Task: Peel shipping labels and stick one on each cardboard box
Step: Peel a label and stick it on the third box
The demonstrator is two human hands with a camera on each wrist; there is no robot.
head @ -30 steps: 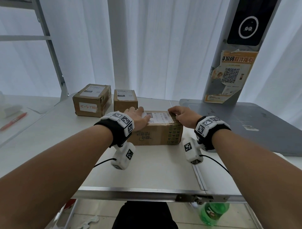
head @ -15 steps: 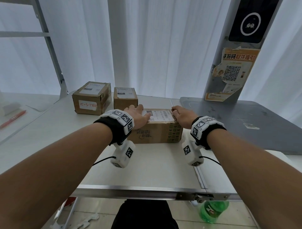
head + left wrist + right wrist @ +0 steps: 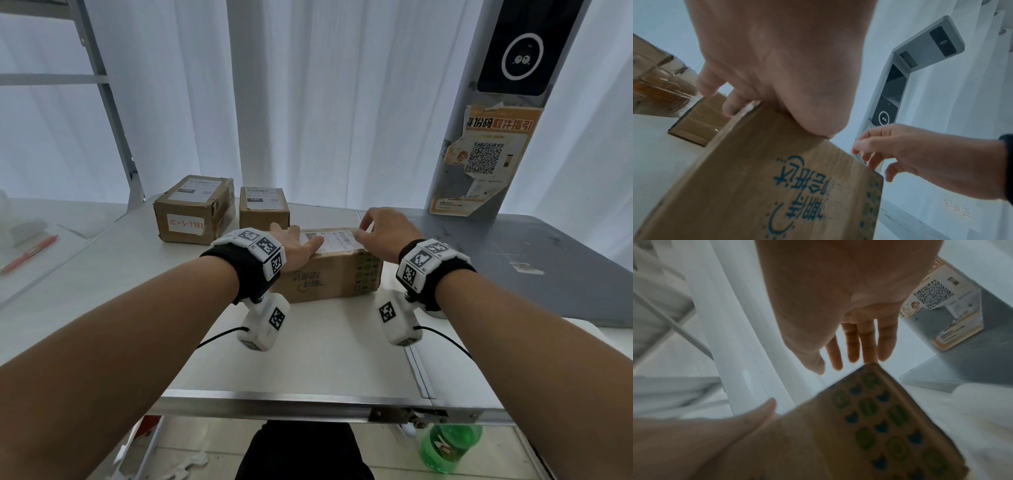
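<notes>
Near cardboard box (image 3: 329,270) sits mid-worktop (image 3: 308,359) with its shipping label (image 3: 334,240) flat on the top face; two more labelled boxes (image 3: 195,209) stand just behind it on the left. Right hand (image 3: 387,231) has lifted off the box's right end since half a second ago: fingers now straight and loose, holding nothing, tips at or just above the label's right edge, while the left hand (image 3: 296,245) stays flat on the label's left end, fingers extended, gripping nothing. Looks like the final smoothing pass, so this label is probably done.
</notes>
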